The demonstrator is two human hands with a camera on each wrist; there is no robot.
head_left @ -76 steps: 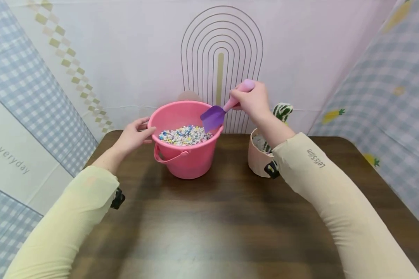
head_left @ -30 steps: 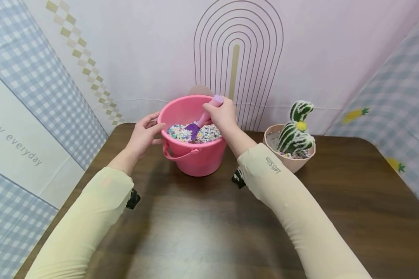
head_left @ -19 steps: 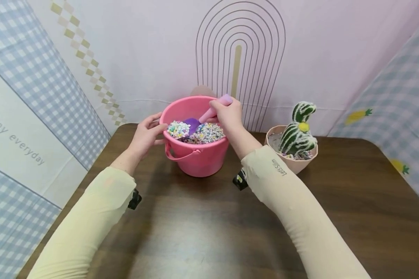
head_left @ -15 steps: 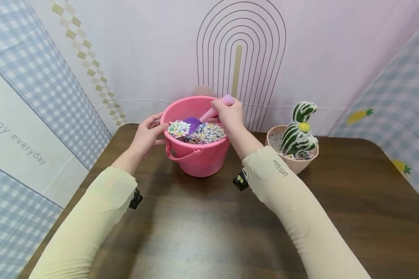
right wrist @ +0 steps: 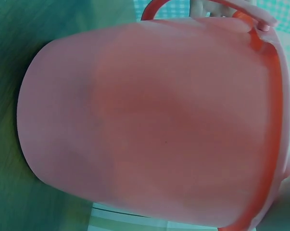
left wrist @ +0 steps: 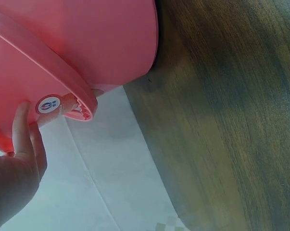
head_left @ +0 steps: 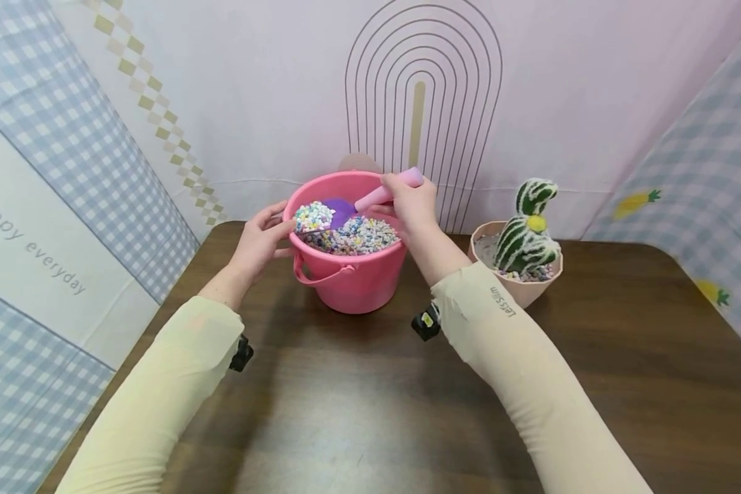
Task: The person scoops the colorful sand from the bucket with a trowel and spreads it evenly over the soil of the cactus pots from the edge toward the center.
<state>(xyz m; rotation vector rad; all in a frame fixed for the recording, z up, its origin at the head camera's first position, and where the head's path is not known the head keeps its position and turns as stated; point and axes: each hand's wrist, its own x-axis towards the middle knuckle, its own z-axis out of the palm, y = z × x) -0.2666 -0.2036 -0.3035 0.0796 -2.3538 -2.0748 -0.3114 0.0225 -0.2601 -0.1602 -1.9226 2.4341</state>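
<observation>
Pink-handled scoop held in R fingers, blade & beads left of 'em; L fingers hold bucket.

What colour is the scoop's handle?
The handle is pale lilac-pink, clearest in the head view.

- Left sleeve: pale yellow-green, long and close-fitting, finely creased towards the elbow, ending in a loose, rumpled cuff.
- Faint peach patch on that cuff.
- Right sleeve: cream-beige, similarly snug, its cuff wider and wrinkled.
- Small dark lettering, roughly "LetsSlim", at 3 o'clock on the right cuff.
- Small black blocky devices: one at 4 o'clock of the left cuff; another, marked yellowish, at 8 o'clock of the right.
- Left grip and right grip: bare.
</observation>
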